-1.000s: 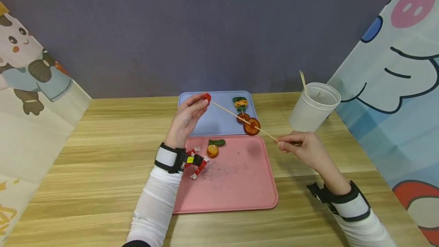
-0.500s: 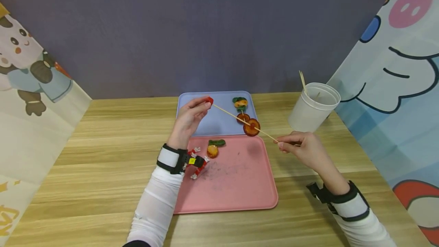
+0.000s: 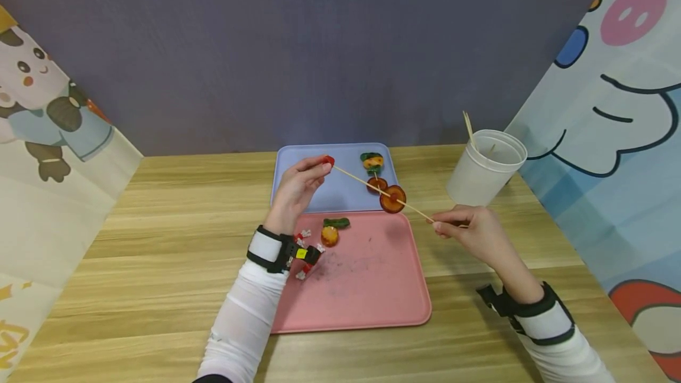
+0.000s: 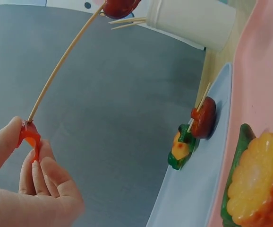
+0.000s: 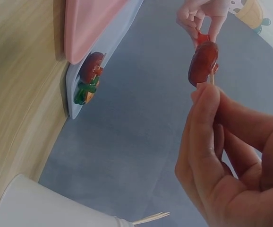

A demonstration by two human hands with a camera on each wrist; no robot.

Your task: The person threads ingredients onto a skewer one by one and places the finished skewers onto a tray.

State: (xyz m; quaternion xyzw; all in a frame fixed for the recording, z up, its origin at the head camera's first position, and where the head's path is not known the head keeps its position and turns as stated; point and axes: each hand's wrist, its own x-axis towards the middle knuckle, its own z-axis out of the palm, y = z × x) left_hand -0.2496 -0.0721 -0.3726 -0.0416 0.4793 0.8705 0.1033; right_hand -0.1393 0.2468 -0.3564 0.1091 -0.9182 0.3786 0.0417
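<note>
In the head view my right hand pinches one end of a thin bamboo skewer, which slants up to the left above the trays. A glossy round red-brown food piece is threaded on it nearer that hand. My left hand pinches a small curved red piece, like a pepper slice, at the skewer's other end. In the left wrist view the skewer bows slightly, its tip meeting the red piece; whether it goes through, I cannot tell. Thumb and forefinger of the right hand grip the stick close below the round piece in the right wrist view.
A second skewer with toy food lies on the blue tray. The pink tray holds a corn slice, a green piece and red-and-white pieces partly behind the left wrist. A white cup holds spare sticks.
My left hand and the red piece have shifted slightly down and right along the skewer's line. The right hand stays nearly still, still pinching the stick.
</note>
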